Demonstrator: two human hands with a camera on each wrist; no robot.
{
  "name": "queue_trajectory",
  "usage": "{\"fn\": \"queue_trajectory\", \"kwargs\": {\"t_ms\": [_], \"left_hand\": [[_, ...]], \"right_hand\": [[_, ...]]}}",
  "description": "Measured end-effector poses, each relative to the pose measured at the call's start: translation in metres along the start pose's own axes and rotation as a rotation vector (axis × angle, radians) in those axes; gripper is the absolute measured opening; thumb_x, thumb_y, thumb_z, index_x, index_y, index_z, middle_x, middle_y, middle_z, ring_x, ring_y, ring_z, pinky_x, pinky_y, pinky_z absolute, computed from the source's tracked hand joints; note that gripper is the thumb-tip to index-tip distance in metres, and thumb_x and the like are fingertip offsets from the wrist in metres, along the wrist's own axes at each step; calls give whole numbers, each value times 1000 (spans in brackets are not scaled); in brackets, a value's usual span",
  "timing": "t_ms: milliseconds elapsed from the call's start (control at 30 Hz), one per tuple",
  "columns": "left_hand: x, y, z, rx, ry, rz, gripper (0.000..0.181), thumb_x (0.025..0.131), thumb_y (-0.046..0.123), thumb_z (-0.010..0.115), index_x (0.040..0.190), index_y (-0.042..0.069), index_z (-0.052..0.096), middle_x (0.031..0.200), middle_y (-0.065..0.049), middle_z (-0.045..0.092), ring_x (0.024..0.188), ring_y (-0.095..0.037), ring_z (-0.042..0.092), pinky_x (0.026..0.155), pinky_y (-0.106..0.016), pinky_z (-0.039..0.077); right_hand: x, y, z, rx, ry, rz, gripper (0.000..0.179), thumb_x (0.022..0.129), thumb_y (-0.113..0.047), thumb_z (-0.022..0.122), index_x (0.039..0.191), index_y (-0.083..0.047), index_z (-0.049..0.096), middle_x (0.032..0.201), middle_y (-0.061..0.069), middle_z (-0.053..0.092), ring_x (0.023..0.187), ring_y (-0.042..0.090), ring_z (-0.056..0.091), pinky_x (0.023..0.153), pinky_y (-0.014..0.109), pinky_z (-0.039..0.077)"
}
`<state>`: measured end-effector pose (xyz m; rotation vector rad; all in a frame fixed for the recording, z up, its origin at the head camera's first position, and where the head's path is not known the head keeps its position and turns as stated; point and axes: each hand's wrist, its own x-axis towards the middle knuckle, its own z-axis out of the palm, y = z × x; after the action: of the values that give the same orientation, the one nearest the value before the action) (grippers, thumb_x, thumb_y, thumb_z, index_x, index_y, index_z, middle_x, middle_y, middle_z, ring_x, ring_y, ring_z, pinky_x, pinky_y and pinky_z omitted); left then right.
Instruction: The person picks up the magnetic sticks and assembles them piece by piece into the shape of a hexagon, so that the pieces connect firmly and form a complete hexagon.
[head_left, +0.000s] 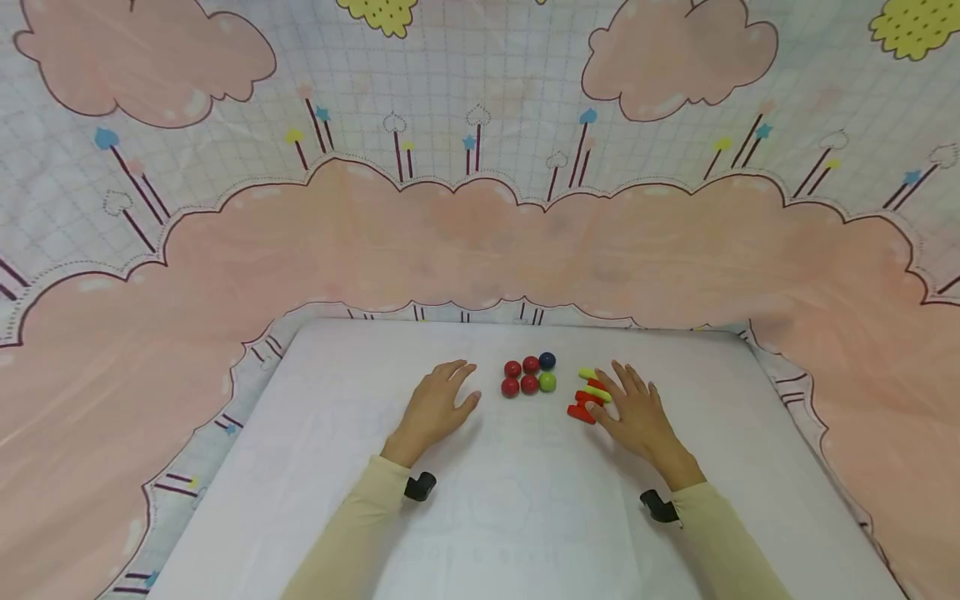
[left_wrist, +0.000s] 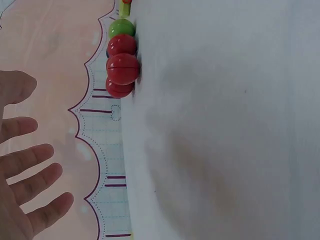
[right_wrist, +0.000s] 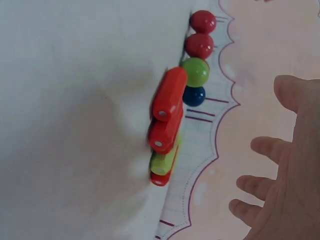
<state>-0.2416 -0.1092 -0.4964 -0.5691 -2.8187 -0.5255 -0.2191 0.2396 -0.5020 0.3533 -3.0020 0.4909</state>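
Note:
Several red balls [head_left: 529, 384], a dark blue ball [head_left: 547, 361] and a green ball [head_left: 547, 382] sit grouped in two short rows on the white table. Just to their right lies a small pile of red sticks [right_wrist: 170, 95] and yellow-green sticks [right_wrist: 163, 163] with flat ends. My left hand [head_left: 433, 408] hovers left of the balls, fingers spread and holding nothing. Above the right side of the pile is my right hand [head_left: 637, 417], its fingers apart; thumb and fingertips overlap some sticks in the head view. The right wrist view shows that hand apart from the sticks, with nothing in it.
The white table [head_left: 525, 517] ends behind the balls at a straight far edge. A cloth with pink clouds [head_left: 525, 250] hangs behind it and along both sides. A small black device [head_left: 421, 486] is worn on the left wrist, another black device [head_left: 660, 506] on the right.

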Motion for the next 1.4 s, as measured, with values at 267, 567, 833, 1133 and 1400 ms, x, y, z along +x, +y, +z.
{"fn": "queue_trajectory", "kwargs": {"t_ms": [267,567,833,1133,1400], "left_hand": [[4,7,11,-111,16,-47,46,96,36,61,136,15,56,139,-8,56,129,-27,54,103,-45,47],[11,17,23,-193,59,-49,42,94,29,64,132,14,58,134,-7,59,125,-26,57,100,-43,49],[19,25,36,-319,12,-112,43,93,24,65,133,12,56,135,-8,59,123,-26,59,101,-44,49],[28,28,55,-424,-14,-171,44,92,24,67,132,11,57,131,-9,61,118,-26,60,98,-45,49],[33,27,65,-471,-39,-186,44,91,21,69,132,10,57,129,-11,62,118,-28,60,100,-45,48]], "right_hand": [[-3,-7,12,48,41,-11,64,96,-47,56,147,-10,43,154,21,35,142,44,30,110,69,24],[-4,-16,17,149,153,-13,51,93,-35,66,135,-9,56,133,19,58,121,40,55,98,58,46],[-2,-22,22,279,170,44,44,90,-25,72,127,-5,61,126,17,64,106,34,62,89,50,52],[-1,-28,30,285,123,142,43,88,-22,73,126,-4,63,117,13,68,93,25,60,81,41,52],[-2,-28,35,283,132,160,39,86,-19,75,121,-5,66,111,12,70,94,26,63,84,43,53]]}}
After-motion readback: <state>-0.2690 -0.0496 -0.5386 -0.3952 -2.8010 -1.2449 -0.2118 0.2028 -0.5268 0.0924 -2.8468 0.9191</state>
